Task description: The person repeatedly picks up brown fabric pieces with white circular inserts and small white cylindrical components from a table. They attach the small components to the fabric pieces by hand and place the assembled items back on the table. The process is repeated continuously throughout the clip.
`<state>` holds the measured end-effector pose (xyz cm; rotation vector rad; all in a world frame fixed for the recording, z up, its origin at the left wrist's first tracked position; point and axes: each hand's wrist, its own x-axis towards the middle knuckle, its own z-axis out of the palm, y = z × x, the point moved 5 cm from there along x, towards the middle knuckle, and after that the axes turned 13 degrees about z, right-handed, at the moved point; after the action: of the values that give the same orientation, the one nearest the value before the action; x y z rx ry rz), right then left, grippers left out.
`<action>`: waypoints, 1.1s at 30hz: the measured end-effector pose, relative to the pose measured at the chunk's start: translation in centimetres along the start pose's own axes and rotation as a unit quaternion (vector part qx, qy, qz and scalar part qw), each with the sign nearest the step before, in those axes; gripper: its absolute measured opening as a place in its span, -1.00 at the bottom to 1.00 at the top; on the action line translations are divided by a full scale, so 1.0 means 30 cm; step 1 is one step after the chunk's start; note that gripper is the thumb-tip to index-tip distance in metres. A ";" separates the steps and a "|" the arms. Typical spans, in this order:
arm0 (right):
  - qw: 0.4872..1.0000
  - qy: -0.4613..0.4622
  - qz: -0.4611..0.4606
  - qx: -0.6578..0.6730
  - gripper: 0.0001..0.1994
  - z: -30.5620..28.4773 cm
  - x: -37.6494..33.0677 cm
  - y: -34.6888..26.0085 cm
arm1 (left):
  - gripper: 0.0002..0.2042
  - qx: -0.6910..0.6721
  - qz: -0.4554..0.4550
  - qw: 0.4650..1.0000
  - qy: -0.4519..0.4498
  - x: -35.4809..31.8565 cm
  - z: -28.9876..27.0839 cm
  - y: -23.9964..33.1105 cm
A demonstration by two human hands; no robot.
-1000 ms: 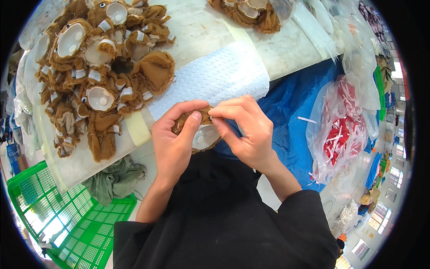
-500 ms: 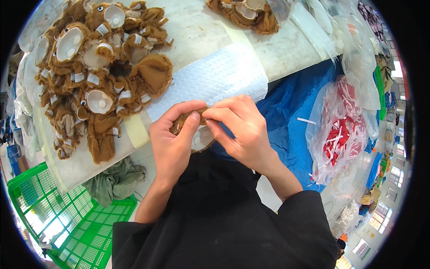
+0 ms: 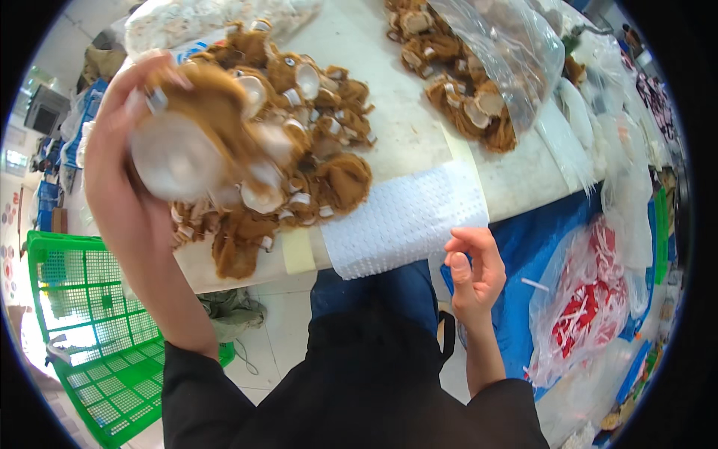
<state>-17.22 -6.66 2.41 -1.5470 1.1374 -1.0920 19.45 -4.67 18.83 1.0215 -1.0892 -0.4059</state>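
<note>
At eight o'clock stood a green crate point(image 3: 69, 240), its mesh walls and base showing. At ten o'clock the left hand point(image 3: 108, 150) held a brown plush piece point(image 3: 206, 86) up over the desk point(image 3: 396, 112); its fingers were bent over the upper edge, though blur hid the exact grip. Such limp cloth probably called for a light pinch at the fuzzy rim, off the white round patch point(image 3: 176, 161), and enough height not to snag the plush pile point(image 3: 344, 183) at eleven o'clock. Near the centre lay a white mat point(image 3: 404, 224). At four o'clock the right hand point(image 3: 479, 284) was half curled, thumb apart, gripping nothing. Toward one o'clock a clear bag point(image 3: 520, 49) partly covered more plush pieces point(image 3: 490, 105). Farther out at four o'clock, another clear bag point(image 3: 542, 329) held red and white strips point(image 3: 583, 318).
</note>
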 end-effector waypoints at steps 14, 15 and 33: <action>0.988 0.033 -0.003 -0.148 -0.81 -0.113 0.198 0.025 | -0.52 0.512 0.251 0.811 -0.132 0.094 -0.068 -0.151; 0.987 0.031 -0.018 -0.154 -0.80 -0.110 0.249 0.028 | -0.51 0.551 0.246 0.776 -0.182 0.055 -0.041 -0.167; 0.805 0.111 -0.212 -0.543 -0.18 0.344 1.277 0.104 | -0.42 0.264 0.236 0.916 -0.189 -0.421 0.048 -0.099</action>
<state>-0.65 -42.86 2.58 -2.7165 1.7986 -0.9224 13.08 2.16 9.71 1.1213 -1.8100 0.1057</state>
